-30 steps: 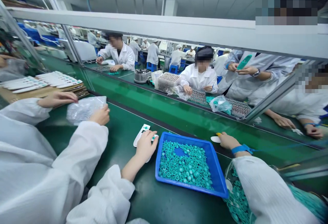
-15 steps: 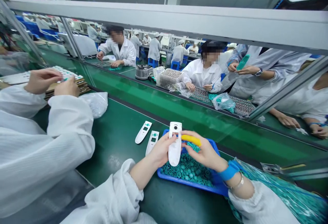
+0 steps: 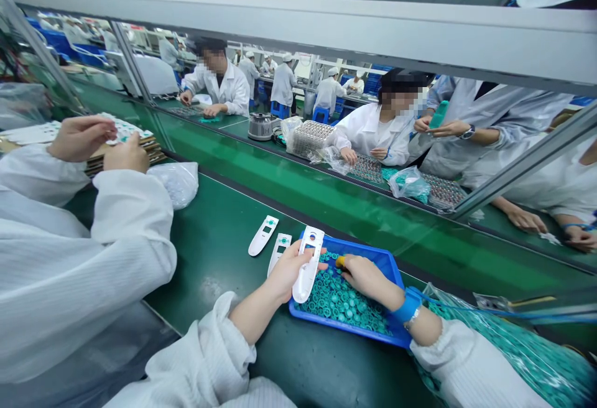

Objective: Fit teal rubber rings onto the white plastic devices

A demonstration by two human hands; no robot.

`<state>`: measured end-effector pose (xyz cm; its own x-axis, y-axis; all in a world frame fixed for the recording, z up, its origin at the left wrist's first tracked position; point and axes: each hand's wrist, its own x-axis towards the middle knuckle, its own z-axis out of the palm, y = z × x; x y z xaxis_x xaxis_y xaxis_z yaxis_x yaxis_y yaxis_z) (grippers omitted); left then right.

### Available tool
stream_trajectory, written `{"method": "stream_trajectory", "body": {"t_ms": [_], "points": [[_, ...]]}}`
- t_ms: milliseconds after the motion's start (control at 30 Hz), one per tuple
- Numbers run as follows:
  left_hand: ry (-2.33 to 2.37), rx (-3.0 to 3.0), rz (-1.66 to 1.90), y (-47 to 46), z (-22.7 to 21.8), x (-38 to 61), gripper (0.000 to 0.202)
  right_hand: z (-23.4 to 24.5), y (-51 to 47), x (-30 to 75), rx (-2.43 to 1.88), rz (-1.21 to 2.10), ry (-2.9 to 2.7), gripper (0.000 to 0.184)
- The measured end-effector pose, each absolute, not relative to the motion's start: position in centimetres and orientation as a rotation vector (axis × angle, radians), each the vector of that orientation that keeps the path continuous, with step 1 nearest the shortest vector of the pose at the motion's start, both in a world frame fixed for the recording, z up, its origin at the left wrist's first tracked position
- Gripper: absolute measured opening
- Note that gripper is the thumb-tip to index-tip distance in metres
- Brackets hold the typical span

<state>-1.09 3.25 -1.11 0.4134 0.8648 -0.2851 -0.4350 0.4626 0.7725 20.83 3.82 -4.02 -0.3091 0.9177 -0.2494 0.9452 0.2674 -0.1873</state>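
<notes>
My left hand [image 3: 290,271] grips a white plastic casing [image 3: 306,272] with a small window, holding it upright over the edge of a blue plastic tray [image 3: 347,324]. My right hand [image 3: 368,274], wearing a blue wristband and a yellow finger cot, rests among teal rubber rings [image 3: 342,299] that fill the tray. Whether its fingertips pinch a ring is hidden. Two more white casings [image 3: 263,235] [image 3: 278,252] lie on the green belt [image 3: 219,259] just left of my left hand.
A clear bag of teal parts [image 3: 508,346] lies at my right. At my left, a co-worker's hands [image 3: 81,139] work over label sheets [image 3: 128,128] on a cardboard stack, beside a plastic bag [image 3: 175,184]. A metal rail [image 3: 289,25] spans the far belt, where other workers sit.
My left hand has picked the casing up from the belt and tilted it. My right hand has moved down into the tray. The co-worker's hands have moved from the bag to the label sheets.
</notes>
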Motion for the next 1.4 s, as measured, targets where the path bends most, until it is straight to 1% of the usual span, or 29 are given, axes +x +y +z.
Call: {"method": "stream_trajectory", "body": {"t_ms": [133, 233, 300, 400, 500, 633, 833, 1000, 1233, 1333, 1400], "points": [[0.744, 0.684, 0.896, 3.1, -1.4, -1.5, 0.027, -3.1, 3.5, 20.8, 1.821, -0.513, 2.528, 0.024], [0.745, 0.691, 0.896, 3.0, -1.6, -1.6, 0.025, -1.7, 3.2, 20.5, 1.869, -0.531, 2.656, 0.019], [0.745, 0.687, 0.879, 2.9, -1.6, -1.6, 0.025, -0.4, 2.7, 20.1, 1.909, -0.540, 2.763, 0.024], [0.725, 0.671, 0.802, 2.6, -1.3, -1.4, 0.033, 1.4, 1.5, 19.5, 1.919, -0.561, 2.933, 0.032], [0.681, 0.658, 0.698, 2.2, -1.0, -1.3, 0.045, 2.7, 0.4, 18.9, 1.873, -0.558, 3.057, 0.025], [0.629, 0.645, 0.616, 1.3, -0.9, -1.2, 0.057, 3.2, 0.0, 18.3, 1.855, -0.442, 3.128, 0.015], [0.599, 0.647, 0.582, 0.6, -1.2, -0.9, 0.061, 2.2, 0.8, 17.1, 1.604, -0.211, 3.203, 0.018], [0.627, 0.670, 0.661, 0.5, -1.8, -0.5, 0.053, 2.2, 0.0, 16.4, 1.513, -0.090, 3.210, 0.018], [0.618, 0.755, 0.735, -0.1, -1.2, -0.2, 0.035, 1.2, -0.9, 16.3, 1.663, -0.007, 3.257, 0.010], [0.628, 0.782, 0.747, -0.2, -0.9, -0.1, 0.033, 0.7, -1.0, 16.2, 1.704, 0.012, 3.293, 0.006], [0.651, 0.801, 0.766, -0.2, -1.0, 0.0, 0.033, 0.5, -1.0, 16.1, 1.681, 0.007, 3.334, 0.008]]}}
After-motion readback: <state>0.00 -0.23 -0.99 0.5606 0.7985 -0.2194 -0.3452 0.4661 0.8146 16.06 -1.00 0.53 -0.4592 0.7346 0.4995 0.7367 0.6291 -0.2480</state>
